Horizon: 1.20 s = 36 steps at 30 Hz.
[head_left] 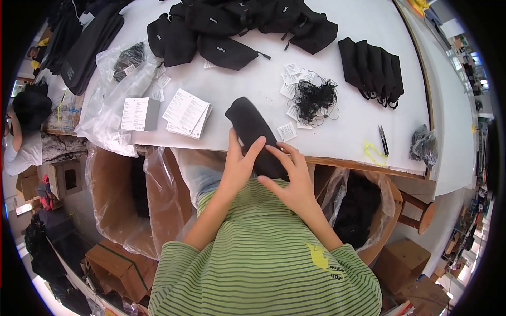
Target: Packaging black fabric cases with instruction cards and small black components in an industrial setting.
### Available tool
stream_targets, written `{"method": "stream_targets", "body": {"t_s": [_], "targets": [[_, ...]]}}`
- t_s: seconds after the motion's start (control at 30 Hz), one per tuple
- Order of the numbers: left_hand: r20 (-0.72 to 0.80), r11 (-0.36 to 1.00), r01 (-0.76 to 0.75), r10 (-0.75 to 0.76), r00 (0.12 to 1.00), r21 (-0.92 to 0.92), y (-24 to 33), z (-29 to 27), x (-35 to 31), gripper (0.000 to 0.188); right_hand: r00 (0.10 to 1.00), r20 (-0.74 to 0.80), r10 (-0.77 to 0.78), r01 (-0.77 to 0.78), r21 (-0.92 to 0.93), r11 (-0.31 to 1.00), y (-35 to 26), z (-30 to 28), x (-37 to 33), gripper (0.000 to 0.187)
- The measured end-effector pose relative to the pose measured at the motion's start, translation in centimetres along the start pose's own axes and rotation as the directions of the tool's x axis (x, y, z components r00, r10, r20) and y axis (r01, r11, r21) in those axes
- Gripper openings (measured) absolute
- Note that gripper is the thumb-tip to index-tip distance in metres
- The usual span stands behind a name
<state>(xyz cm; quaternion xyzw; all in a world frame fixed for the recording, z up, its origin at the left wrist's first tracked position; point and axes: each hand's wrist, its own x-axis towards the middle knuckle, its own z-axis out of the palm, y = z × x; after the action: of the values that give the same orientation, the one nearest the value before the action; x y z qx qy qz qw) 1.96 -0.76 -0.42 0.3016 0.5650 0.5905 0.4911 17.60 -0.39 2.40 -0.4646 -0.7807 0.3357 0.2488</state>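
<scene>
A long black fabric pouch (250, 122) is tilted in front of me over the table's near edge. My left hand (240, 164) grips its left side, thumb on top and the other fingers partly hidden beneath. On the right side, my right hand (295, 180) has its fingertips and thumb on the cloth, closed round the lower half. To the right lies a tangle of thin black cords (315, 101) among small white labels (286, 131). Left of the pouch sit a stack of white printed cards (185, 115) and a squared block of cards (140, 114).
Black zipped bags (224, 51) are heaped at the far side, with more black pouches (371, 71) at far right. Thread snips (383, 141) lie near the right edge by a yellow strip (374, 155). Plastic-lined cartons (118, 195) stand below the table; a wooden stool (421, 216) is right.
</scene>
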Motion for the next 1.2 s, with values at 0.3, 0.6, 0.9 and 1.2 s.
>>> {"method": "stream_targets", "body": {"t_s": [0.3,0.6,0.9,1.2], "targets": [[-0.007,0.986,-0.05,0.051,0.999,0.159,0.0,-1.4,3.2,0.077,0.956,0.242,0.169,-0.266,0.463,0.845,4.4,-0.5,0.4,0.049],[0.229,0.948,-0.112,0.043,0.972,0.297,-1.3,-2.7,6.2,0.052,0.973,-0.028,0.228,-0.223,0.119,0.968,4.8,-1.0,-0.2,0.04],[0.106,0.995,0.077,-0.083,0.991,0.062,-0.6,-1.7,4.8,0.034,0.866,-0.04,0.498,-0.424,0.467,0.776,5.2,-1.1,-0.3,0.029],[-0.026,0.977,-0.08,0.087,0.996,0.198,-2.1,-2.1,4.4,0.027,0.849,0.023,0.529,-0.47,0.493,0.733,4.4,-1.8,1.0,0.026]]}}
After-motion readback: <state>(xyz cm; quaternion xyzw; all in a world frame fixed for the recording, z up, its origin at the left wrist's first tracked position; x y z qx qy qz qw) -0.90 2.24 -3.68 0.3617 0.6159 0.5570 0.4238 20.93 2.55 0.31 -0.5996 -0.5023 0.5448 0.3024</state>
